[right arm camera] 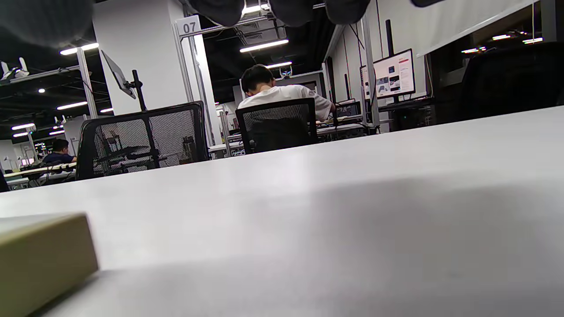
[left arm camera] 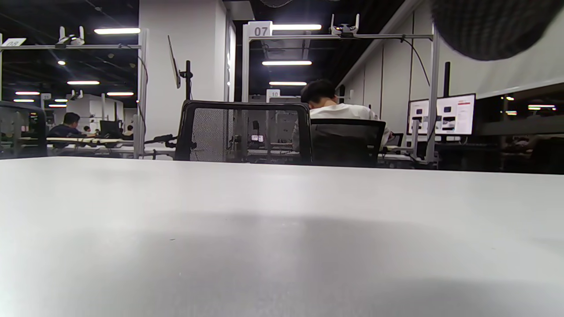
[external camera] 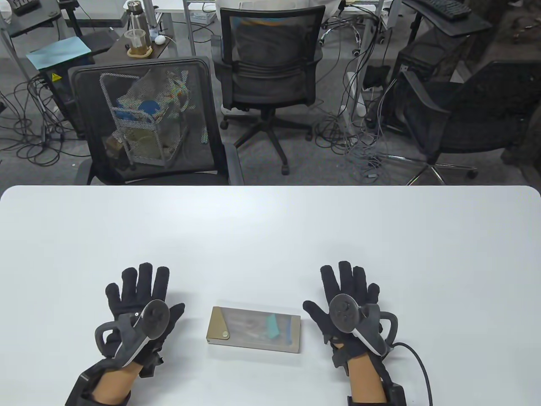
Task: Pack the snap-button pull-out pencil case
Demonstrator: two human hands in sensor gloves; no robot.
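Note:
The pencil case (external camera: 254, 329) lies flat on the white table (external camera: 270, 228) between my hands. It has a tan body, a snap-button flap at its left end and a translucent top showing teal and blue items inside. My left hand (external camera: 141, 302) lies flat on the table to its left, fingers spread, holding nothing. My right hand (external camera: 344, 296) lies flat to its right, fingers spread, holding nothing. Neither hand touches the case. In the right wrist view a tan corner of the case (right arm camera: 42, 259) shows at the lower left; fingertips (right arm camera: 304, 9) hang at the top edge.
Two black mesh chairs (external camera: 148, 122) (external camera: 267, 63) stand beyond the table's far edge, with a third (external camera: 465, 114) at the right. A cable (external camera: 416, 359) runs from my right wrist toward the table's near edge.

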